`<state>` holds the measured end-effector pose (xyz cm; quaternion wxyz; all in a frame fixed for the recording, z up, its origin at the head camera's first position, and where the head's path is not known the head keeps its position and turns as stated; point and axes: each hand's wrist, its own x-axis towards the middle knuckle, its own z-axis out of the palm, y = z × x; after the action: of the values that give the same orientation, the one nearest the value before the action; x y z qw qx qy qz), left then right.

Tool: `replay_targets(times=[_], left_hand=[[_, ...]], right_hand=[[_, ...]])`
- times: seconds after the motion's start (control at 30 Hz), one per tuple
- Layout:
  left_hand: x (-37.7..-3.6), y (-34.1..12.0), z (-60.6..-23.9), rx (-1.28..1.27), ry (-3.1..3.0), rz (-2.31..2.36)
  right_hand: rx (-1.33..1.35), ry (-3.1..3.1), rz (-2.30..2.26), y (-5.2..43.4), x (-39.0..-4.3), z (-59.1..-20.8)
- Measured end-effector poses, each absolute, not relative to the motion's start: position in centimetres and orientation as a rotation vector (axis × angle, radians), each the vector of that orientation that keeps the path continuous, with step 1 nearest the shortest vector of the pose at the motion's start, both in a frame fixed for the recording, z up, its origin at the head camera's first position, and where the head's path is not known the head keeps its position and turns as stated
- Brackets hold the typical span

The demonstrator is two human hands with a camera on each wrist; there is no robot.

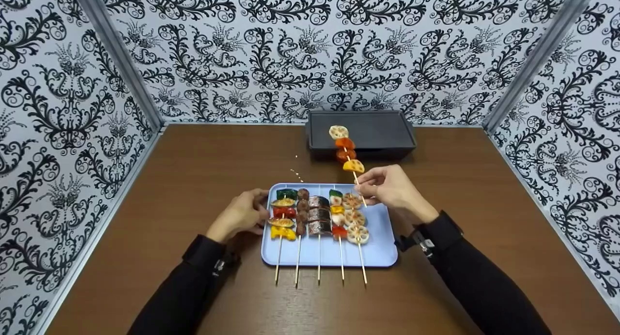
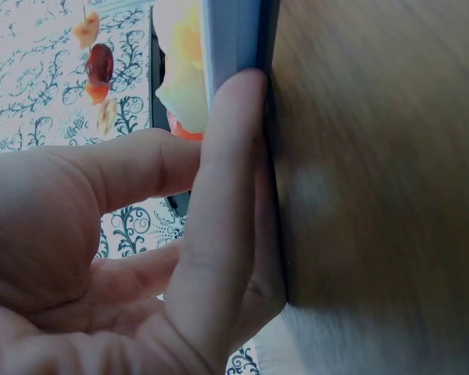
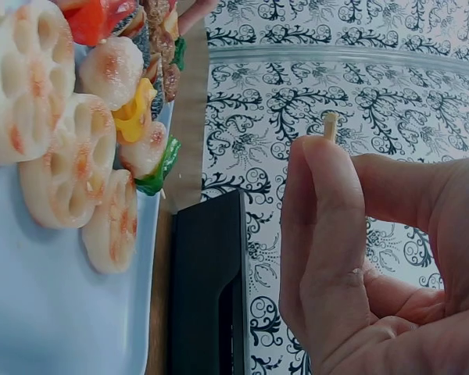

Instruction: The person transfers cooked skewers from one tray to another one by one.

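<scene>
My right hand (image 1: 395,192) pinches the bare stick of a skewer (image 1: 346,155) between thumb and fingers, above the tray's far right corner. Lotus root, two orange-red pieces and a yellow piece are threaded on it. The stick's end (image 3: 330,125) pokes out past my fingertips in the right wrist view. My left hand (image 1: 243,211) touches the left side of the pale blue tray (image 1: 382,243), fingers fairly straight along its rim (image 2: 233,39). Side by side on the tray lie a vegetable skewer (image 1: 284,212), a meatball skewer (image 1: 302,206), a dark-skinned fish skewer (image 1: 319,215), a mixed skewer (image 1: 337,219) and a lotus root skewer (image 1: 358,234).
A black grill plate (image 1: 378,129) stands behind the tray, near the back wall. Small pale crumbs (image 1: 296,173) lie on the brown table (image 1: 193,170) beyond the tray. Patterned panels (image 1: 290,49) enclose the back and both sides. Stick ends overhang the tray's near edge.
</scene>
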<state>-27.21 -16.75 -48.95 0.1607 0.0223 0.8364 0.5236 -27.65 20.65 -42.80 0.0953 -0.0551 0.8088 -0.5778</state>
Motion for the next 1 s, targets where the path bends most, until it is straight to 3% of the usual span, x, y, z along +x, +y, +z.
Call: replay_targets(times=[1.0], left_hand=[[-27.2, -16.8, -48.7, 0.054, 2.337, 1.529]], right_hand=[[-0.254, 2.485, -1.523, 23.4, -25.0, -44.0]])
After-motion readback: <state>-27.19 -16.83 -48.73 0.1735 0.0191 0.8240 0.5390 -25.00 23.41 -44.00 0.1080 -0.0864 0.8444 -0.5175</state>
